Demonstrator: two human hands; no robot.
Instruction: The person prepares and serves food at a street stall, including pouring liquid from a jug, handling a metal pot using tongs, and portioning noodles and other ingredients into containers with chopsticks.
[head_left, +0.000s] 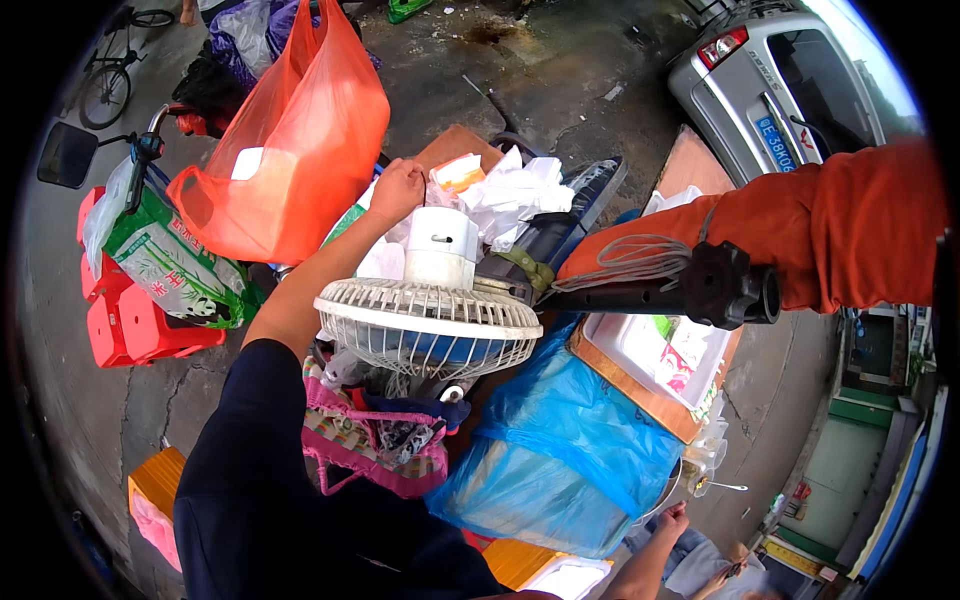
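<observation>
My left hand (401, 187) reaches past the orange plastic bag (300, 157), its fingers curled in beside a thin dark strand; whether it grips the strand is unclear. Just below the hand stands a white electric fan (427, 322) with a wire cage. At the lower right, my right hand (673, 517) has its fingers drawn together near a thin pale cord, by the corner of a large blue plastic bag (570, 442); I cannot tell if it holds anything. White plastic bags (517, 187) lie behind the fan. A pink woven basket (375, 442) is below it.
A black pole with a knob (712, 289) and a folded orange-red canopy (795, 232) cross the right. A white tray (589, 337) rests on a wooden board. Red plastic stools (150, 322) stand left, a silver van (772, 90) upper right. Another person (697, 562) is at the lower right.
</observation>
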